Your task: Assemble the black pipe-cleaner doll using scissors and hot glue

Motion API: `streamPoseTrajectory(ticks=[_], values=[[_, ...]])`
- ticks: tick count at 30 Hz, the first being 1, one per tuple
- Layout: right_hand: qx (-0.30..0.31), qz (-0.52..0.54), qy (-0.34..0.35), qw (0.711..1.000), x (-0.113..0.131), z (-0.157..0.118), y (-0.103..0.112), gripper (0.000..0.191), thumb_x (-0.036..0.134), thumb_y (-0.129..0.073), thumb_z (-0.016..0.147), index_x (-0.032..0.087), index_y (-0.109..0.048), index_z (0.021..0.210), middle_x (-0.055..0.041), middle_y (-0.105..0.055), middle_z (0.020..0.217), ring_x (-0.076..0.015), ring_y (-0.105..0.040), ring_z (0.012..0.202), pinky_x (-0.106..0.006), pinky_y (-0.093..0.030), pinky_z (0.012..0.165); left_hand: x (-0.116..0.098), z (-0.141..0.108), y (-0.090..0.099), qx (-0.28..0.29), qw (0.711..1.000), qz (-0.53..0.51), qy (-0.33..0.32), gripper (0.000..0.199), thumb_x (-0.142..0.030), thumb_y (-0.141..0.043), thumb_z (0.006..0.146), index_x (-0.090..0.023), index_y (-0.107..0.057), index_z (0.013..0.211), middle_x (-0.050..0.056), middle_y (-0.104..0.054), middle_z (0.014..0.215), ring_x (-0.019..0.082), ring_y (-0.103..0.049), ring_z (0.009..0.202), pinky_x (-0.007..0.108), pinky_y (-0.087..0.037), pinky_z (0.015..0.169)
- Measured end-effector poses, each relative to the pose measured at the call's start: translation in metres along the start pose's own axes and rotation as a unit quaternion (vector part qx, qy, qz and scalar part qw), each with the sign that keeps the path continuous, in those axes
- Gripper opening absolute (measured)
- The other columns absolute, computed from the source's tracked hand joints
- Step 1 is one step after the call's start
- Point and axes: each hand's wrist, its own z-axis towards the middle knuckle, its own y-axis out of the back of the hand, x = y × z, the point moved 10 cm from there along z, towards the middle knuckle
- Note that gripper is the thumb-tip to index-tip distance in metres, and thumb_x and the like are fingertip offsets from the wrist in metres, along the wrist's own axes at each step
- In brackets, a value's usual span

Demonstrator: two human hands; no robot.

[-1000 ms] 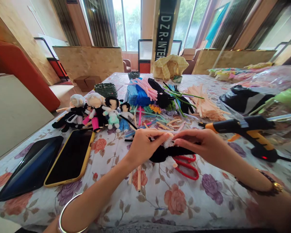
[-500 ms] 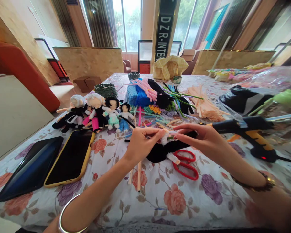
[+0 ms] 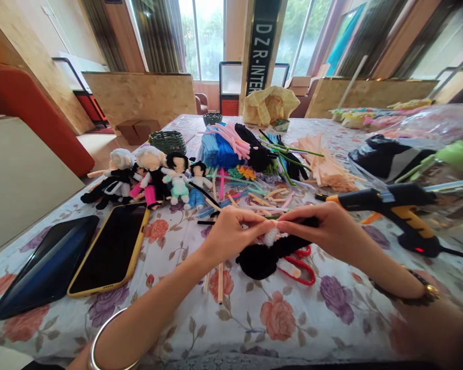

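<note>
Matt, fuzzy pile on the black-and-white plush piece; same soft nap on the row of dolls and the blue stem bundle. Smooth, glossy red plastic on the scissors' handles. Glossy black face on the phone, smooth yellow case around. Mostly matt black plastic on the glue gun. Polished silvery metal on the bangle. Crinkled, shiny clear plastic on the bag. Smooth printed covering on the worktop.

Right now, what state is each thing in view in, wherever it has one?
Left hand: pinching.
Right hand: pinching.
Black-and-white figure: held at its white part.
Scissors: partly covered; open or shut unclear.
Glue gun: red light lit.
Phone: face up, screen dark.
Dark slab: lying flat.
Dolls: side by side.
</note>
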Motion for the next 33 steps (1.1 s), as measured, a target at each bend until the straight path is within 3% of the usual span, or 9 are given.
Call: streamPoseTrajectory(ticks=[7,13,18,28,33], values=[[-0.003,-0.028,-0.004,1.0,-0.002,0.0,0.002,0.026,0.044,-0.061,0.078,0.021,-0.074,0.077,-0.0009,-0.07,0.068,-0.014,-0.061,0.06,-0.023,-0.047,0.052,0.01,0.0,-0.009,0.042,0.998,-0.023,0.036,0.036,-0.044,-0.055,0.08,-0.012,-0.072,0.075,0.001,-0.061,0.06,0.008,-0.049,0.05,0.018,-0.038,0.042],[0.035,0.005,-0.01,0.999,-0.009,0.002,-0.004,0.029,0.045,-0.06,0.078,0.02,-0.073,0.076,-0.0005,-0.066,0.06,-0.0116,-0.057,0.051,-0.021,-0.043,0.044,0.009,-0.001,-0.015,0.084,0.996,-0.012,0.029,0.026,-0.035,-0.073,0.065,-0.015,-0.074,0.082,0.003,-0.069,0.07,0.011,-0.058,0.061,0.021,-0.046,0.057],[0.043,-0.008,-0.012,0.999,-0.015,0.003,-0.007,0.029,0.045,-0.059,0.079,0.02,-0.073,0.076,0.0004,-0.065,0.059,-0.0106,-0.055,0.05,-0.02,-0.041,0.043,0.015,-0.001,-0.016,0.089,0.994,0.009,0.059,0.022,-0.029,-0.07,0.067,-0.015,-0.075,0.083,0.003,-0.07,0.07,0.011,-0.059,0.06,0.021,-0.045,0.056],[0.084,-0.133,0.085,0.984,0.017,-0.003,-0.015,0.024,0.036,-0.046,0.09,0.024,-0.067,0.087,-0.0019,-0.07,0.085,-0.0158,-0.063,0.076,-0.026,-0.046,0.07,0.003,-0.002,-0.017,0.081,0.995,0.055,-0.005,0.017,-0.029,-0.067,0.071,-0.016,-0.076,0.079,0.002,-0.071,0.069,0.014,-0.06,0.062,0.022,-0.044,0.055],[0.085,-0.177,0.096,0.976,0.023,-0.008,-0.019,0.026,0.033,-0.04,0.094,0.022,-0.063,0.088,-0.0022,-0.068,0.084,-0.0154,-0.062,0.074,-0.027,-0.044,0.069,0.003,-0.002,-0.018,0.086,0.995,0.045,-0.017,0.017,-0.03,-0.067,0.071,-0.017,-0.076,0.08,0.003,-0.072,0.072,0.016,-0.062,0.066,0.023,-0.046,0.059]])
